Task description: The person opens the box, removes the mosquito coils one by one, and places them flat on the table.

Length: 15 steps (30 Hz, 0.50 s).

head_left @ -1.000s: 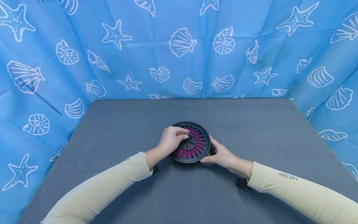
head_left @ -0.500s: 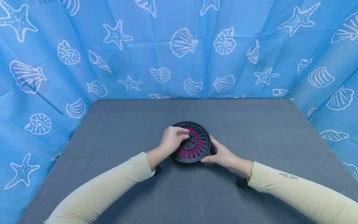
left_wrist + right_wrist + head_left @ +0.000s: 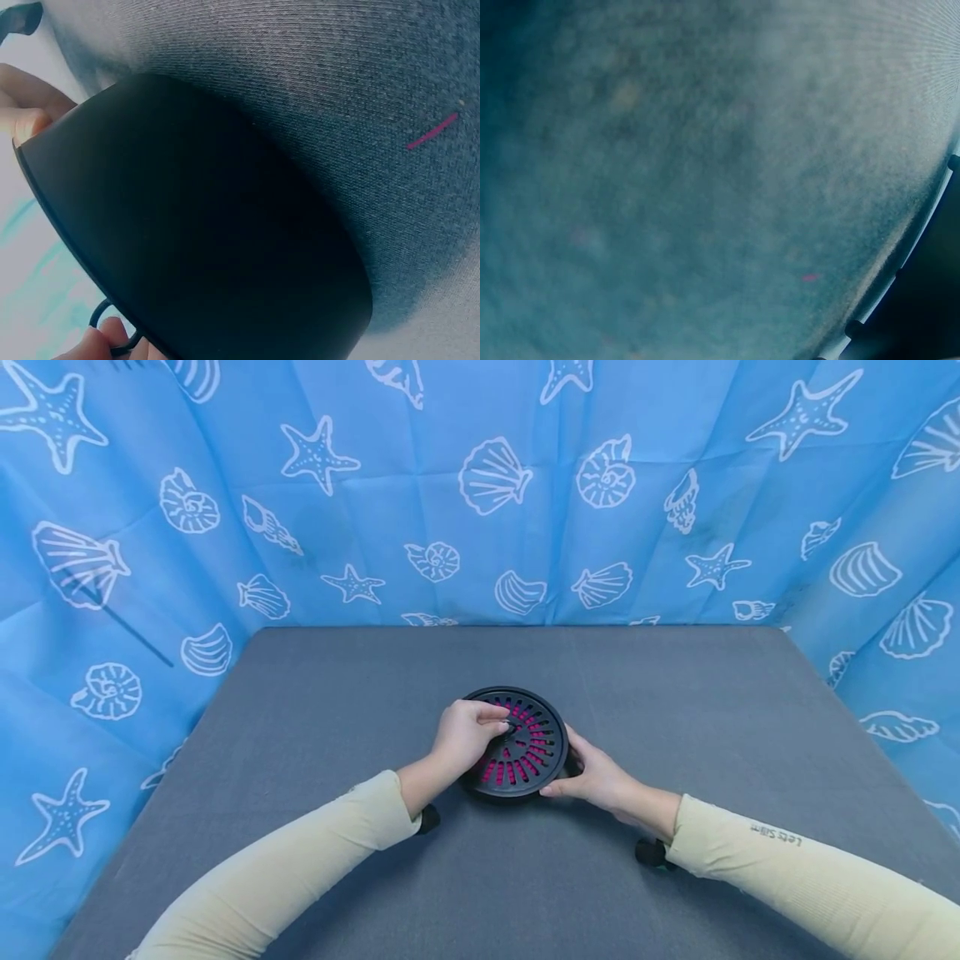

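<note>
A round black container stands on the grey table, mid-view in the head view. Its black lid has a ring of slots, and bright pink shows through them. My left hand reaches over the lid from the left, pinching a small ring handle at its centre. On the right side, my right hand grips the container's wall, thumb at the near edge and fingers behind. Some right-hand fingertips curl over the rim in the left wrist view. The right wrist view shows mostly blurred grey cloth.
Grey cloth covers the table. A blue curtain with white shells and starfish hangs behind and at both sides. A short pink strand lies on the cloth beside the container.
</note>
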### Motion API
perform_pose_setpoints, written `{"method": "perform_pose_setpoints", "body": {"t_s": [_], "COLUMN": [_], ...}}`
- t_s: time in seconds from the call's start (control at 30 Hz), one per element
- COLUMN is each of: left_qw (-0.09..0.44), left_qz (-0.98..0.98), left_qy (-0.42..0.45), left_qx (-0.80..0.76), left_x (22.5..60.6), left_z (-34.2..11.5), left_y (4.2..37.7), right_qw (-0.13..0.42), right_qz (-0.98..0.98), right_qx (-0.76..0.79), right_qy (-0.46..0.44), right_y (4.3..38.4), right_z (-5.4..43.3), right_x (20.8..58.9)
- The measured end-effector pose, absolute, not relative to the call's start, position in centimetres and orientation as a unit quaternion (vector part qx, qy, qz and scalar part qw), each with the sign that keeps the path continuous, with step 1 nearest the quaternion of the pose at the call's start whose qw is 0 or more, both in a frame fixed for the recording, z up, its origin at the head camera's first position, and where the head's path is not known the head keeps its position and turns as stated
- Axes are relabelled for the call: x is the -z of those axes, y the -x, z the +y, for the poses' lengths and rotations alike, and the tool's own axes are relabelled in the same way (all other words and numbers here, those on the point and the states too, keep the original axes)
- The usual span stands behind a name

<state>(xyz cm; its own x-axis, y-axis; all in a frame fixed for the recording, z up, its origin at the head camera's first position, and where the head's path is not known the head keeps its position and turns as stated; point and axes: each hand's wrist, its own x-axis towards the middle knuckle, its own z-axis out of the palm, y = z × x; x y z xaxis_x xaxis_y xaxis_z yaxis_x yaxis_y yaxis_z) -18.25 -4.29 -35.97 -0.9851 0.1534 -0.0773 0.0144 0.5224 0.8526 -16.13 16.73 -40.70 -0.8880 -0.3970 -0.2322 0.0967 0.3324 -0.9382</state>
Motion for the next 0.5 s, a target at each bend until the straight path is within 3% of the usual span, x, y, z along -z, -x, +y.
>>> {"method": "perform_pose_setpoints", "body": {"t_s": [0.5], "left_qw": [0.077], "left_qz": [0.864], "left_qy": [-0.014], "left_qx": [-0.497], "left_x": [35.8], "left_z": [-3.96], "left_y": [18.15], "right_qw": [0.217], "right_qz": [0.786], "right_qx": [0.571], "right_qy": [0.099], "right_y": [16.2], "right_z": [16.77], "right_x": [40.71]}}
